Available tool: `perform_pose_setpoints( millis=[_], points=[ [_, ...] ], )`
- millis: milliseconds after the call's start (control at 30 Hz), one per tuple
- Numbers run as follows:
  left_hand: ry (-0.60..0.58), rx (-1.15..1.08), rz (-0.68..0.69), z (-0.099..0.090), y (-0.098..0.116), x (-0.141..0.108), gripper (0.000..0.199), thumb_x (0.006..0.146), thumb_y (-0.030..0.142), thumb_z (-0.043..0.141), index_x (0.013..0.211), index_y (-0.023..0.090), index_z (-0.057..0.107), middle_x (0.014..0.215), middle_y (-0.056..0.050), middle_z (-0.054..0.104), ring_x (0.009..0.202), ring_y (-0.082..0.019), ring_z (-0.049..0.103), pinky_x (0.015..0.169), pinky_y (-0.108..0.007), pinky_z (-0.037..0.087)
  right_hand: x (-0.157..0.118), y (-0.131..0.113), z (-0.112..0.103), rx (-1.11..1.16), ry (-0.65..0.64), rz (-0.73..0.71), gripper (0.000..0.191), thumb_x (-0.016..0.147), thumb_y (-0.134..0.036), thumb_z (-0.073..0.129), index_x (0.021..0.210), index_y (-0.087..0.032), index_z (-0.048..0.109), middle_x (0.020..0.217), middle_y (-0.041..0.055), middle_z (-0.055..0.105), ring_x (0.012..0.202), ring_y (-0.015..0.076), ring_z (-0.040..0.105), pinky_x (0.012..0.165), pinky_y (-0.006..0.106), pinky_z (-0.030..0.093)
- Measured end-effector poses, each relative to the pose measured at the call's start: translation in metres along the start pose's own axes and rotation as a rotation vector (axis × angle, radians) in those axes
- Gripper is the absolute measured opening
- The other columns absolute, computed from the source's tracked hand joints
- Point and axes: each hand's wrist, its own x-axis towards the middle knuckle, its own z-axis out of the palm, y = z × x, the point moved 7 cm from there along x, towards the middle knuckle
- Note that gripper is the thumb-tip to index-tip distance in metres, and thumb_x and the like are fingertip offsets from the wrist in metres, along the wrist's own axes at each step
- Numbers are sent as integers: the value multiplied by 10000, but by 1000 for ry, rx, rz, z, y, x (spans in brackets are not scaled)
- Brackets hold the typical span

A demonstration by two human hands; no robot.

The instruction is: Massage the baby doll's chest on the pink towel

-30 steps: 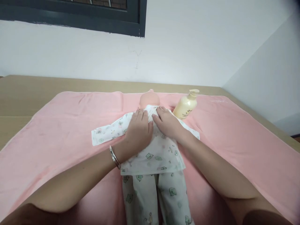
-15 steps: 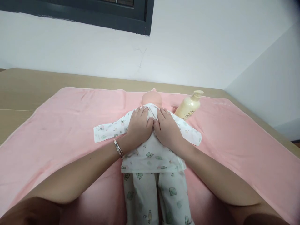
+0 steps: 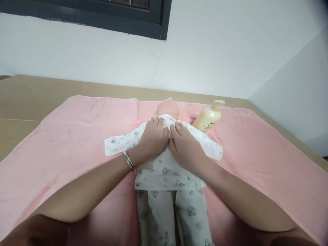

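Observation:
A doll in a white patterned top [image 3: 164, 176] and matching trousers [image 3: 160, 208] lies on a pink blanket [image 3: 84, 123]. Its rounded head [image 3: 167, 108] points toward the wall, and its sleeves spread to both sides. My left hand [image 3: 155, 136] rests on the left side of the chest, fingers extended over the cloth. On the right side of the chest lies my right hand [image 3: 186, 143], also with fingers extended. The thumbs are close together at the middle. Neither hand grasps anything.
A cream pump bottle [image 3: 208, 116] lies tilted on the blanket, right of the doll's head. Beyond the blanket is a wooden surface [image 3: 58, 85], then a white wall [image 3: 205, 51] with a dark window frame [image 3: 128, 25].
My right hand has shifted slightly down and toward the right on the top. The left thumb sits lower against the hand. The whole view has shifted a little.

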Motion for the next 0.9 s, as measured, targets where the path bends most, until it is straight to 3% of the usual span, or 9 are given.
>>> perform_pose_setpoints(
  millis=[167, 333, 433, 667, 900],
  points=[
    [96, -28, -160, -5, 14, -13, 505, 971, 237, 279, 1360, -36, 448, 1428, -261, 495, 1390, -344, 430, 1162, -496, 360, 21, 23, 2, 134, -29, 14, 470, 966, -252, 277, 1309, -79, 548, 1487, 181, 476, 1440, 278, 366, 1191, 499, 324],
    [38, -62, -49, 2, 1, -3, 472, 947, 185, 258, 1272, -28, 527, 1359, -259, 556, 1333, -338, 487, 1132, -508, 383, 5, 9, 2, 24, -7, 25, 564, 975, -270, 273, 1441, 20, 404, 1529, 241, 392, 1462, 344, 311, 1197, 534, 299],
    [71, -139, -161, 6, -17, 3, 447, 941, 197, 283, 1242, 6, 554, 1320, -227, 590, 1269, -316, 532, 1101, -489, 415, -4, -3, 0, 8, 3, -13, 555, 964, -251, 294, 1449, -11, 420, 1547, 222, 372, 1477, 345, 278, 1204, 534, 289],
    [137, -223, -248, 7, -15, 0, 446, 940, 227, 317, 1266, 47, 562, 1342, -175, 590, 1266, -291, 515, 1129, -469, 387, 20, 23, 8, 128, -3, 63, 588, 954, -302, 313, 1466, -22, 386, 1576, 191, 333, 1493, 309, 246, 1216, 531, 256],
    [144, -247, -255, 6, -16, 0, 441, 934, 224, 328, 1266, 51, 562, 1336, -169, 597, 1263, -280, 521, 1131, -466, 391, 17, 19, 8, 117, 23, 36, 564, 944, -290, 300, 1439, -49, 423, 1554, 176, 380, 1475, 289, 290, 1202, 537, 272]
  ],
)
